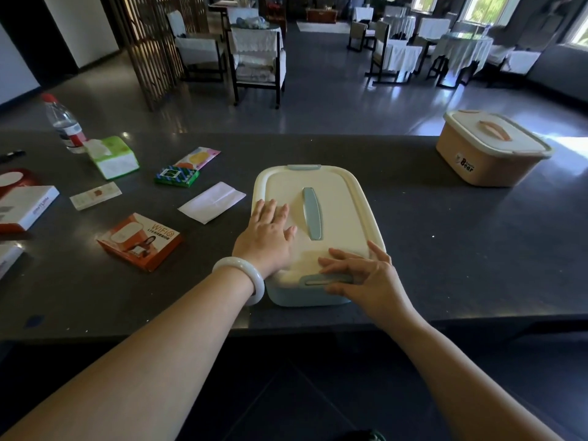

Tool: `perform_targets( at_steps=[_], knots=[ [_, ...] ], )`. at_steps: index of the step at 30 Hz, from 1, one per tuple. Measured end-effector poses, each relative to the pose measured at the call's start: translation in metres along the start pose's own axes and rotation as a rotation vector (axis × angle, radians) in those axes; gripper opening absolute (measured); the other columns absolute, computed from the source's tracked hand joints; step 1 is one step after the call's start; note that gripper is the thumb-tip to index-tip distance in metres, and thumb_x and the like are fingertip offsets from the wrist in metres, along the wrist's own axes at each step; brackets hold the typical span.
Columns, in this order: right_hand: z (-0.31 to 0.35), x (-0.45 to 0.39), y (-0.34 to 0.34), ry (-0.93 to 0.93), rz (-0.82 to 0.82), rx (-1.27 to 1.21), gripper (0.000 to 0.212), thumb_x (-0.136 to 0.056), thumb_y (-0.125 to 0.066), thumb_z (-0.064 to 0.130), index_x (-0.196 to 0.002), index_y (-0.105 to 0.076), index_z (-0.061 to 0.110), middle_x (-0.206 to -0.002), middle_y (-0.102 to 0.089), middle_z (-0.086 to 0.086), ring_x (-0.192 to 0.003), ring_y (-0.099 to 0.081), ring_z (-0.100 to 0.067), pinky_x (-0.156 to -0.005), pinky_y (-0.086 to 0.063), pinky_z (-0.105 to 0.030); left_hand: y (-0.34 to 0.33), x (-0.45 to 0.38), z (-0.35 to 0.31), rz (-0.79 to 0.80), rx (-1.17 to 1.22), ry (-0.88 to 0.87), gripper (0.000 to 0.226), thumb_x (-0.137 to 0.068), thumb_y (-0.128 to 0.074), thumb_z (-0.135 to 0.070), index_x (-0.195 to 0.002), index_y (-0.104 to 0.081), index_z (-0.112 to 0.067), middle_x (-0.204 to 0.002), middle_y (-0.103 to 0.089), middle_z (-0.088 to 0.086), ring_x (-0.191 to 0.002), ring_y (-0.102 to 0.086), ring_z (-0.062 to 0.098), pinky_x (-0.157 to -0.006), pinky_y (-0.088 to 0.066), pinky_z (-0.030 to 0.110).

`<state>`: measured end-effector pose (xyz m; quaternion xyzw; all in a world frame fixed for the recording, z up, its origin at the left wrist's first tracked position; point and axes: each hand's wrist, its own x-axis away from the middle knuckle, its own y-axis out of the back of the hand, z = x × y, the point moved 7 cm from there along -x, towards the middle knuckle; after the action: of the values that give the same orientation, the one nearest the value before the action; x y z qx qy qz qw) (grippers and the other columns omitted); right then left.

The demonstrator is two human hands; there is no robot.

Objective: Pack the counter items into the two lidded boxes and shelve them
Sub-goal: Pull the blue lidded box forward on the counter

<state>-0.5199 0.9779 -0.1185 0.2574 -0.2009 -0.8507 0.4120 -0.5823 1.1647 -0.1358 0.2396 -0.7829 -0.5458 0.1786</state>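
Here, from the head view, item by item. Dark table [413, 237]: long, runs left to right, carries everything below.

Blue box [305, 294]: at the near edge, middle of the table, cream lid [343, 198] on, blue handle [311, 213] lying flat along the lid, blue latch [318, 279] on the near side.

Left hand [267, 237]: flat on the left part of the lid, fingers straight and together, holding nothing; white bangle [251, 281] on the wrist.

Right hand [366, 275]: at the near right corner of the lid, fingers stretched out over the near latch, touching it; whether they hook under it I cannot tell.

Pink box [486, 157]: far right of the table, well apart from the blue one, lid on, the word "Bear" on its side.

Loose items, all left of the blue box:
- orange WIFI carton [140, 240], nearest the edge
- white packet [211, 202], just beside the blue box
- green packet [176, 176], with a pink-and-yellow packet [199, 157] touching it behind
- small pale card [95, 195]
- green tissue pack [111, 157]
- water bottle [63, 125], upright, red cap
- white and red box [25, 208] at the left edge

Beyond the table: chairs and cloth-covered dining tables.
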Motion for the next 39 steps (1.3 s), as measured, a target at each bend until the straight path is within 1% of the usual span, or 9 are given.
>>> perform_targets(
  at_steps=[7, 11, 15, 18, 21, 26, 32, 36, 39],
  knots=[
    [0.007, 0.003, 0.002, 0.097, 0.023, 0.145, 0.034, -0.067, -0.082, 0.032, -0.099, -0.072, 0.036, -0.111, -0.065, 0.03, -0.119, -0.048, 0.013, -0.115, -0.014, -0.03, -0.001, -0.001, 0.0, 0.014, -0.016, -0.019, 0.058, -0.102, -0.023, -0.044, -0.155, -0.008, -0.026, -0.163, 0.002, -0.004, -0.148, 0.01, 0.018, -0.119, -0.01, 0.047],
    [0.001, 0.001, 0.007, 0.026, 0.076, 0.084, 0.041, -0.068, -0.073, 0.05, -0.107, -0.071, 0.039, -0.116, -0.063, 0.026, -0.118, -0.048, 0.013, -0.112, -0.02, -0.018, 0.005, -0.007, 0.0, 0.011, -0.151, -0.02, 0.056, -0.1, -0.024, -0.048, -0.152, -0.019, -0.027, -0.16, -0.011, -0.002, -0.148, -0.002, 0.023, -0.115, -0.009, 0.059],
    [-0.013, -0.024, 0.025, -0.168, -0.033, -0.021, 0.016, -0.082, -0.069, 0.043, -0.098, -0.072, 0.045, -0.104, -0.067, 0.027, -0.097, -0.061, 0.009, -0.081, -0.047, -0.009, 0.029, -0.024, -0.009, -0.151, -0.153, -0.062, 0.045, -0.099, -0.03, -0.049, -0.128, -0.05, -0.02, -0.137, -0.042, 0.002, -0.134, -0.033, 0.023, -0.112, -0.021, 0.057],
    [-0.018, -0.066, 0.035, -0.226, -0.073, 0.185, 0.02, -0.089, -0.06, 0.045, -0.107, -0.067, 0.043, -0.1, -0.066, 0.02, -0.086, -0.058, -0.001, -0.069, -0.042, -0.014, 0.03, -0.049, -0.009, -0.081, -0.138, -0.003, 0.053, -0.1, -0.028, -0.049, -0.141, -0.038, -0.018, -0.153, -0.025, 0.005, -0.145, -0.014, 0.025, -0.115, -0.014, 0.058],
    [-0.028, -0.11, 0.029, -0.203, -0.022, 0.338, 0.039, -0.091, -0.058, 0.044, -0.126, -0.059, 0.028, -0.122, -0.062, 0.001, -0.108, -0.055, -0.02, -0.086, -0.039, -0.029, 0.021, -0.068, -0.009, 0.013, -0.172, 0.019, 0.063, -0.1, -0.018, -0.054, -0.154, -0.012, -0.022, -0.162, -0.002, 0.003, -0.148, 0.004, 0.028, -0.116, -0.006, 0.059],
    [-0.054, -0.176, 0.017, -0.189, 0.105, 0.476, 0.057, -0.091, -0.058, 0.043, -0.14, -0.044, 0.017, -0.145, -0.045, -0.002, -0.132, -0.039, -0.026, -0.108, -0.033, -0.039, 0.002, -0.074, -0.006, 0.073, -0.296, -0.026, 0.064, -0.098, -0.006, -0.057, -0.152, 0.014, -0.029, -0.161, 0.017, 0.0, -0.148, 0.014, 0.028, -0.116, -0.006, 0.059],
    [-0.075, -0.241, -0.001, -0.215, 0.243, 0.558, 0.062, -0.092, -0.054, 0.049, -0.145, -0.038, 0.022, -0.148, -0.042, -0.004, -0.136, -0.037, -0.027, -0.111, -0.029, -0.038, -0.007, -0.08, -0.002, 0.027, -0.316, -0.02, 0.061, -0.099, -0.005, -0.054, -0.151, 0.017, -0.029, -0.161, 0.016, 0.0, -0.148, 0.012, 0.03, -0.116, -0.007, 0.057],
    [-0.084, -0.26, -0.011, -0.219, 0.219, 0.515, 0.051, -0.088, -0.053, 0.056, -0.134, -0.052, 0.032, -0.135, -0.056, 0.0, -0.123, -0.05, -0.024, -0.104, -0.036, -0.035, -0.011, -0.082, 0.0, -0.014, -0.327, -0.026, 0.061, -0.098, -0.004, -0.055, -0.149, 0.018, -0.03, -0.161, 0.015, -0.001, -0.148, 0.012, 0.029, -0.115, -0.007, 0.057],
    [-0.091, -0.263, -0.008, -0.227, 0.081, 0.432, 0.037, -0.081, -0.053, 0.064, -0.106, -0.066, 0.04, -0.097, -0.064, 0.009, -0.098, -0.058, -0.021, -0.082, -0.042, -0.031, -0.014, -0.082, 0.003, -0.028, -0.314, -0.027, 0.06, -0.099, -0.005, -0.055, -0.148, 0.019, -0.031, -0.161, 0.016, -0.004, -0.147, 0.014, 0.029, -0.115, -0.007, 0.058]
  ],
)
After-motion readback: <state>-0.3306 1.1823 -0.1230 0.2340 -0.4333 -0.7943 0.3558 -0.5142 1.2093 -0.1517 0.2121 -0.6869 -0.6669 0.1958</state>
